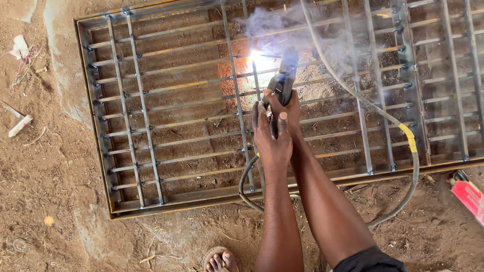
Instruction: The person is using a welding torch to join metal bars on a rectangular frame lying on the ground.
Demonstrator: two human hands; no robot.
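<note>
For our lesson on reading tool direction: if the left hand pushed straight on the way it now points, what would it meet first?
The left hand points up along the welding holder. Going on, it would likely first reach the bright arc on the metal grille, though depth is unclear.

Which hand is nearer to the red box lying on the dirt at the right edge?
The right hand. Both hands grip the welding holder over the metal grate, far left of the red box; the left hand sits just further left.
</note>
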